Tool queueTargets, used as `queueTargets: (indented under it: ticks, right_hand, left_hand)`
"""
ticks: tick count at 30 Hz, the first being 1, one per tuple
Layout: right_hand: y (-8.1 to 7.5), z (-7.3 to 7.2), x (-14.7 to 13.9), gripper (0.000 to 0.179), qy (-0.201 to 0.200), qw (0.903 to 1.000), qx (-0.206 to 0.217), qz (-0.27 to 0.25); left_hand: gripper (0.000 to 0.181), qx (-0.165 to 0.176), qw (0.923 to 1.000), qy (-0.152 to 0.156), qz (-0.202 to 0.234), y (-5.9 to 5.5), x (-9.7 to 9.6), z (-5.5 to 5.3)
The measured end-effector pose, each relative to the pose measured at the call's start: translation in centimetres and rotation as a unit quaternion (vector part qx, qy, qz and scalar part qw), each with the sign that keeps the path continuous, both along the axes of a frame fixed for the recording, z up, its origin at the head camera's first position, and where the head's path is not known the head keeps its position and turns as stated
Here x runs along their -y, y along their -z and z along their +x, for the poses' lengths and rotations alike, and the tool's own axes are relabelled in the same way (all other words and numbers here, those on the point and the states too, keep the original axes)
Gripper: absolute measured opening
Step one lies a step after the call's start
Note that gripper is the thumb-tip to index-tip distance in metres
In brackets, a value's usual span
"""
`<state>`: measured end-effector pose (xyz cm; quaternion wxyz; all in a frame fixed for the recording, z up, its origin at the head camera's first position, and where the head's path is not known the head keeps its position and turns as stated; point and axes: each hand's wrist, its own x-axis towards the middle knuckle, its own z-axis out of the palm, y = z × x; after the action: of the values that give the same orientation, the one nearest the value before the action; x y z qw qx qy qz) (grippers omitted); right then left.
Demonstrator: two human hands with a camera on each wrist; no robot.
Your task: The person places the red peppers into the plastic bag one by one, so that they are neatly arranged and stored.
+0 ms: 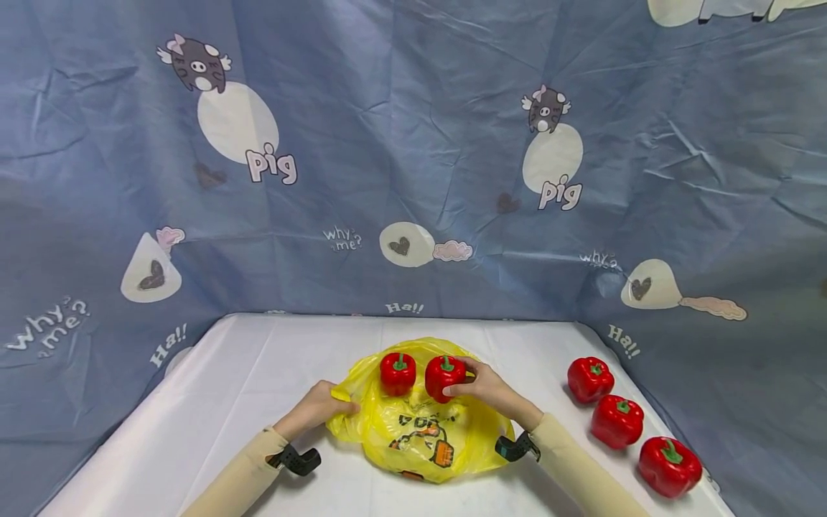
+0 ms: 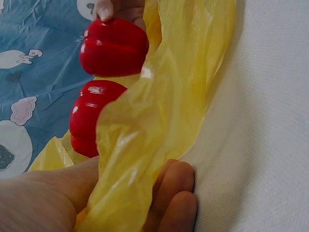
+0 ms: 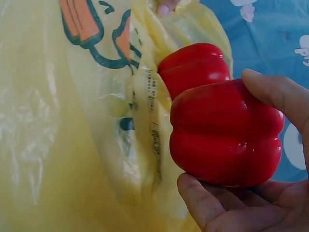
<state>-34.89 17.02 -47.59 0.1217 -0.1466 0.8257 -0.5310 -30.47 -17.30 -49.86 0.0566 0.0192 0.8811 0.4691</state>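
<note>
A yellow plastic bag [image 1: 413, 431] with a printed cartoon lies spread on the white table. My left hand [image 1: 327, 403] pinches the bag's left edge, and in the left wrist view the film runs between thumb and fingers [image 2: 178, 179]. With thumb and fingers around its sides, my right hand [image 1: 486, 388] holds a red bell pepper [image 1: 444, 378] at the bag's far side. Just left of it sits another red bell pepper [image 1: 398, 374], partly hidden behind yellow film in the left wrist view.
Three more red bell peppers, a far one [image 1: 590, 380], a middle one [image 1: 617, 422] and a near one [image 1: 670, 467], line the right side of the white table [image 1: 258, 373]. A blue printed cloth [image 1: 400, 158] hangs behind and beside the table.
</note>
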Motion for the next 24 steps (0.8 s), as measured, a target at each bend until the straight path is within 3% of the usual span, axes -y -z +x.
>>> queueTargets:
  ticks: [15, 24]
  right_hand:
    - [1.6, -1.0, 1.2, 0.08, 0.027, 0.9994, -0.02, -0.001]
    - [2.0, -1.3, 1.7, 0.078, 0.002, 0.9996, -0.021, -0.018]
  left_hand:
    - [0.022, 0.015, 0.9998, -0.01, -0.008, 0.1, -0.3, 0.0]
    - [0.022, 0.014, 0.9998, -0.011, -0.012, 0.1, -0.2, 0.0]
